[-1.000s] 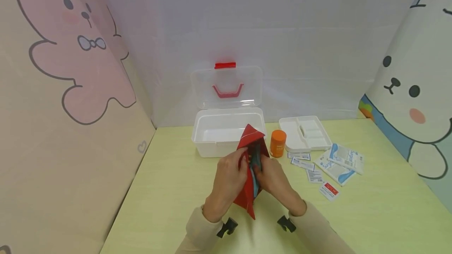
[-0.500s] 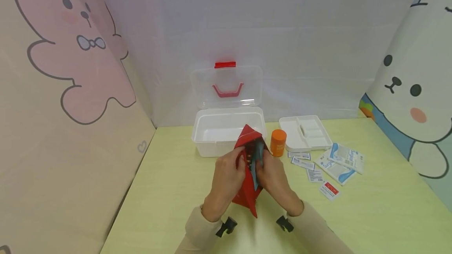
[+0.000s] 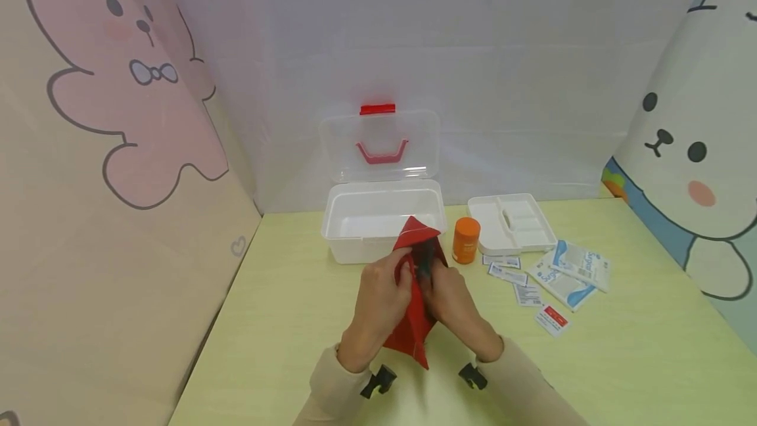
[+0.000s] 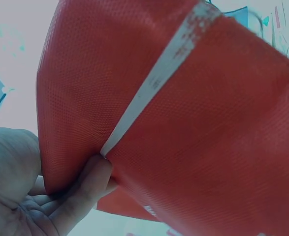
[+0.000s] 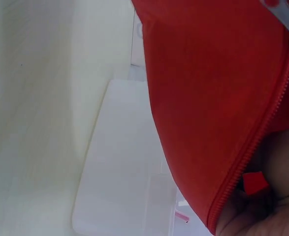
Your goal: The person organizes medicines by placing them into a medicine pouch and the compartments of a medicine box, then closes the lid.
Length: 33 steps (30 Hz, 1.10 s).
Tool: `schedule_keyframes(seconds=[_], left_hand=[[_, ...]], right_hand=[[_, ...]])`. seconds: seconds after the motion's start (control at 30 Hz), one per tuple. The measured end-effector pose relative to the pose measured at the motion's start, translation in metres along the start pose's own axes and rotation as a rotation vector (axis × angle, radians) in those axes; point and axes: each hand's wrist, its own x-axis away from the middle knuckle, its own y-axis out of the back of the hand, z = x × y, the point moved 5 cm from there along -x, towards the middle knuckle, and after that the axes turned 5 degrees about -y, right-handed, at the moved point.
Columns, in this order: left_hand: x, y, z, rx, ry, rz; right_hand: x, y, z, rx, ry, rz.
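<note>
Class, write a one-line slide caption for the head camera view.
Both hands, left hand and right hand, hold a red zip pouch upright before an open white box.

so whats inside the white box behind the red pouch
The white box shows only its bare white floor, with its clear lid up. The red pouch, held by the left hand and right hand, covers its front right corner.
</note>
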Motion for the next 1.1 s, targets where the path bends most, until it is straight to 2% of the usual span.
schedule_keyframes(seconds=[0.17,0.27,0.47,0.9,1.1], left_hand=[[-0.001,0.003,0.003,-0.050,-0.008,0.013],[-0.001,0.005,0.003,-0.052,-0.001,0.039],[-0.002,0.008,0.003,-0.053,0.007,0.075],[-0.003,0.013,0.008,-0.072,0.001,0.055],[-0.003,0.015,0.008,-0.076,-0.004,0.042]], right_hand=[[0.002,0.003,0.001,-0.044,-0.062,0.066],[0.003,0.007,0.002,-0.048,-0.088,0.069],[0.008,0.018,0.008,-0.056,-0.081,0.066],[0.011,0.046,0.018,-0.055,0.099,0.001],[0.004,0.066,0.014,-0.055,0.181,-0.108]])
